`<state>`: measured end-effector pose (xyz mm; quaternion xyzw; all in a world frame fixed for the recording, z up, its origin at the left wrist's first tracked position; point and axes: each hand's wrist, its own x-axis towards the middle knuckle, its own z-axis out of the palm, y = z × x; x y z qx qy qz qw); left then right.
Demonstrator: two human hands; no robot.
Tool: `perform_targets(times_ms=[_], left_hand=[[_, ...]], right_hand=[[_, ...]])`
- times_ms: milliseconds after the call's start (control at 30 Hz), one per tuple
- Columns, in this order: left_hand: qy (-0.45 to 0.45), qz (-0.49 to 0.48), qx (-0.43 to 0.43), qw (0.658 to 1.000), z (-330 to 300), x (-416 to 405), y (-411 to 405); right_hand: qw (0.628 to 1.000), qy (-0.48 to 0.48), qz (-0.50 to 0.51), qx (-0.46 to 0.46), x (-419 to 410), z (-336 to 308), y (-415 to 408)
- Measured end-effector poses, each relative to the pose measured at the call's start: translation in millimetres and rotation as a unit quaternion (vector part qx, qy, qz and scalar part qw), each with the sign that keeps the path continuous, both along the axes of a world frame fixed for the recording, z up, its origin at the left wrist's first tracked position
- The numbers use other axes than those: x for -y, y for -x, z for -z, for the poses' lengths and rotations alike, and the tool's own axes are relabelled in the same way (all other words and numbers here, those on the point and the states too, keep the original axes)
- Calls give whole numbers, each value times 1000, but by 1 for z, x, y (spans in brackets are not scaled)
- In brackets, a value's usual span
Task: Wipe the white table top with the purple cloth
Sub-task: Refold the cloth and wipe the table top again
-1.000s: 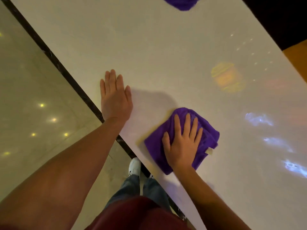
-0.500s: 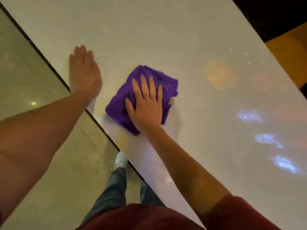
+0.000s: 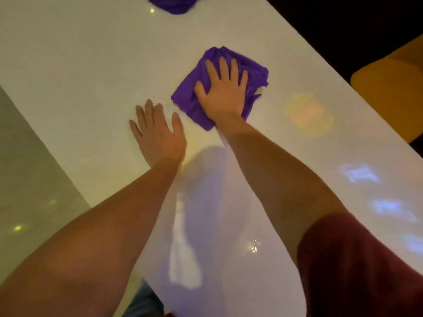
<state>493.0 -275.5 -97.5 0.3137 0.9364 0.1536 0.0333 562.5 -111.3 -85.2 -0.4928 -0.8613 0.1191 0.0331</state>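
A: Head view: the purple cloth (image 3: 219, 86), folded into a rough pad, is being pressed flat onto the white table top (image 3: 96, 65) under the right hand (image 3: 223, 92). The fingers (image 3: 225, 68) are being kept spread and straight, so nothing is being clenched or pinched; the cloth is only being pinned by the palm.

B: And where is the cloth being worked?

A: Toward the middle of the table, well in from the near edge and nearer the far side. The left hand (image 3: 158, 133) is being laid open and empty on the bare surface just beside the cloth, apparently as a brace.

B: Which step is being carried out?

A: The wiping itself is judged to be under way, with much of the top not yet covered. A second purple cloth (image 3: 174, 4) is being left idle at the top edge of the frame.

B: What is being called for next?

A: Probably steady downward pressure while the pad is being slid across the unwiped stretches, with the folds being kept from bunching. Whether the surface is being left dry cannot be told; only coloured reflections are being shown on the gloss.
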Motion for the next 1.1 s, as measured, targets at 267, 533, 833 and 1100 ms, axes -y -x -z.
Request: perform_targets(times_ms=[267, 533, 833, 1100], left_hand=[[92, 8, -31, 995, 7, -7, -2], [85, -1, -27, 996, 4, -11, -3], [75, 1, -35, 997, 4, -11, -6], [62, 12, -29, 998, 0, -8, -7]], right_hand=[[998, -28, 60, 12, 38, 5, -78], [997, 10, 70, -8, 175, 4, -162], [998, 19, 66, -1, -58, 2, -36], [987, -29, 156, 1, 161, 5, -234]])
